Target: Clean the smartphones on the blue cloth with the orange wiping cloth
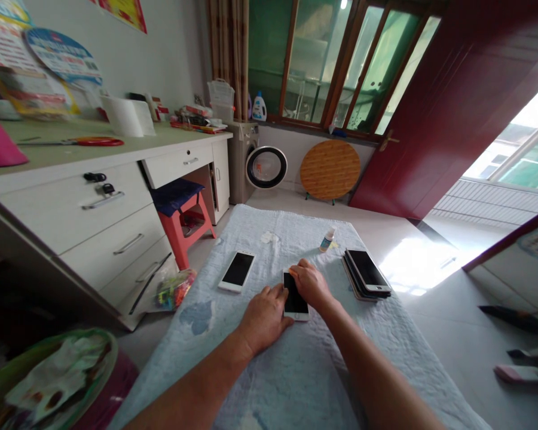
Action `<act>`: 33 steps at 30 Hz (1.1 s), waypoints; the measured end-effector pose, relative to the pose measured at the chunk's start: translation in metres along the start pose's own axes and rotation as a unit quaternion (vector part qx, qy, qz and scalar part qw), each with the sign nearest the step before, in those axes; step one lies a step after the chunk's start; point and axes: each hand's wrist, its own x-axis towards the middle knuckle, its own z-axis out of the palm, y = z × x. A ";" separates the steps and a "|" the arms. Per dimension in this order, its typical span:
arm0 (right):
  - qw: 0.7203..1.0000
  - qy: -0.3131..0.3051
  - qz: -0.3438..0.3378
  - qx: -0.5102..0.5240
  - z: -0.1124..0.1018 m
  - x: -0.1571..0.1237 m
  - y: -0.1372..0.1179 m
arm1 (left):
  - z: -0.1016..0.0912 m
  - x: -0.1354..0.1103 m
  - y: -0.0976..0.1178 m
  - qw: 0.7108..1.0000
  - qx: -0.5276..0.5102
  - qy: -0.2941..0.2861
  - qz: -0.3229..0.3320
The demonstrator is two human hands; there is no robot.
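A white-framed smartphone [296, 303] lies face up on the cloth-covered table, its screen dark. My left hand [263, 318] grips its left side, the thumb at the bottom edge and the fingers along the screen's edge. Bent over the phone's upper part, my right hand [311, 283] presses a small orange cloth [292, 272] onto the glass; most of that cloth is hidden under the fingers. To the left lies a second white smartphone [237, 271]. On the right is a stack of phones [367, 272], the top one white-framed. Behind my right hand stands a small spray bottle [327, 240].
A pale blue quilted cover [269, 370] spreads over the table. To the left are a desk [103, 221] with drawers, a red stool [186, 230] and a bin [110, 364]. A washing machine with its door [285, 167] ajar and a round wooden tabletop [330, 169] stand behind.
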 end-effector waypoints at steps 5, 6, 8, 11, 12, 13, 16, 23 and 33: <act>0.999 -0.002 -0.050 0.015 0.010 0.006 -0.015 | 0.000 0.000 0.001 1.000 -0.007 0.006 0.001; 0.998 0.001 -0.056 0.019 0.011 0.006 -0.015 | 0.000 0.000 0.001 1.000 -0.007 0.008 0.002; 0.998 0.008 -0.053 0.023 0.010 0.005 -0.011 | 0.001 -0.001 0.001 1.000 -0.005 0.011 -0.001; 0.999 0.018 -0.020 0.020 0.007 0.001 0.002 | 0.002 -0.001 0.001 1.000 0.000 0.009 -0.004; 1.000 0.020 -0.009 0.019 0.005 0.000 0.008 | 0.002 -0.001 0.000 1.000 0.001 0.008 -0.003; 1.000 0.019 0.001 0.020 0.003 -0.001 0.013 | 0.003 -0.001 0.000 1.000 0.001 0.008 -0.002; 0.999 0.022 0.033 0.023 0.001 -0.003 0.026 | 0.003 -0.001 -0.001 1.000 -0.003 0.011 0.002; 0.999 0.042 0.015 -0.011 0.009 -0.003 0.017 | 0.004 -0.001 -0.003 1.000 -0.009 0.013 0.006; 0.996 0.012 -0.064 0.055 0.001 -0.004 -0.007 | 0.008 0.002 -0.007 0.995 -0.088 0.041 -0.020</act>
